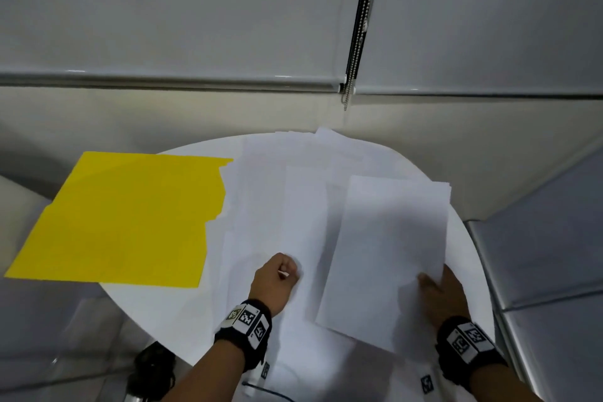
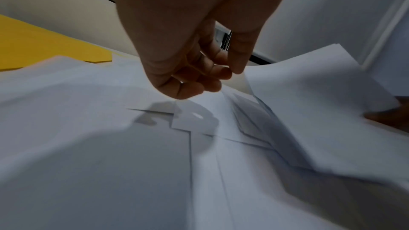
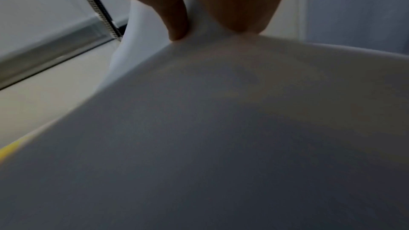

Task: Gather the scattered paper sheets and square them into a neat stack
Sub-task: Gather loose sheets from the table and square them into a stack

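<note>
— Head view first: where are the paper sheets?

— White scattered sheets (image 1: 277, 192) lie overlapped across the round white table (image 1: 156, 310), covering its middle and far side toward twelve o'clock. A small bundle of sheets (image 1: 391, 238) sits raised above them at about three o'clock, its near end held by the right hand (image 1: 447, 297).

— How is that hand holding it?

— Thumb on top, fingers underneath, pinching the bundle's near right corner. The right wrist view shows a fingertip pressed into the paper's edge (most of that frame is just blurred white sheet).

— And the left hand (image 1: 277, 277)?

— Near the table's centre, at roughly six o'clock from the loose pile, fingers curled together. In the left wrist view the fingertips (image 2: 194, 88) pinch the corner of one loose sheet and lift it slightly off the ones below.

— Anything else on the table?

— A yellow folder (image 1: 124, 219) at nine o'clock, overhanging the table's edge, with white sheets overlapping its right side. Window blinds (image 1: 163, 10) with a bead chain (image 1: 359, 33) hang behind.
</note>
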{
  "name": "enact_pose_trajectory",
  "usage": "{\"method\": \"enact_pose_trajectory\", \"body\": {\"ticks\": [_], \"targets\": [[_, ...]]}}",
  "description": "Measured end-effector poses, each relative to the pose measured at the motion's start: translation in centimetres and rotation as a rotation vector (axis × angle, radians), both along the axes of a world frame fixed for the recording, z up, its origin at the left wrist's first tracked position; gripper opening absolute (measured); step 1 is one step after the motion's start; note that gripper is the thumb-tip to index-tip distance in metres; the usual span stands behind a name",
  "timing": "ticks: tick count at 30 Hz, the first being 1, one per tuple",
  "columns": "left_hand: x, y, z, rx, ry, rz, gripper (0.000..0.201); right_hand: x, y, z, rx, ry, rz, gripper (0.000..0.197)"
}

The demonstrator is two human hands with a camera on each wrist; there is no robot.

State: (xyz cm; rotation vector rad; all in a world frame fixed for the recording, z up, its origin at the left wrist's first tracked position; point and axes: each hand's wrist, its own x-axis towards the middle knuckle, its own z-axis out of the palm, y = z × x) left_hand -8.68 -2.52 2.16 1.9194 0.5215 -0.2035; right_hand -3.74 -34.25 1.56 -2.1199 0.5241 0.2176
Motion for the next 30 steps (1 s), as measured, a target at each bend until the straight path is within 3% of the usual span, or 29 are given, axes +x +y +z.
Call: {"method": "enact_pose_trajectory", "body": {"ticks": [8,13,16,21,26,30], "targets": [[3.2,0.6,-1.3,0.226,0.052,0.029,0.022,-0.2,-3.0,-3.1,-0.042,0.125,-0.060,0.044],[6.0,-0.6,-2.4,0.477,0.308,0.033,0.075,0.3,-4.2,-4.8,0.013,0.258,-0.027,0.042],[7.5,-2.6,-2.6,0.548,0.414,-0.012,0.095,0.7,-4.5,-4.9,0.033,0.290,0.013,0.042],[9.0,-6.6,-2.1,0.520,0.328,0.063,0.080,1.2,-4.9,-4.8,0.064,0.317,0.058,0.042],[10.2,-9.0,-1.7,0.222,0.286,0.040,0.076,1.2,-5.2,-5.0,0.095,0.317,0.071,0.042],[10.5,-10.4,-1.6,0.213,0.276,0.001,0.064,1.3,-5.6,-5.0,0.126,0.318,0.074,0.042]]}}
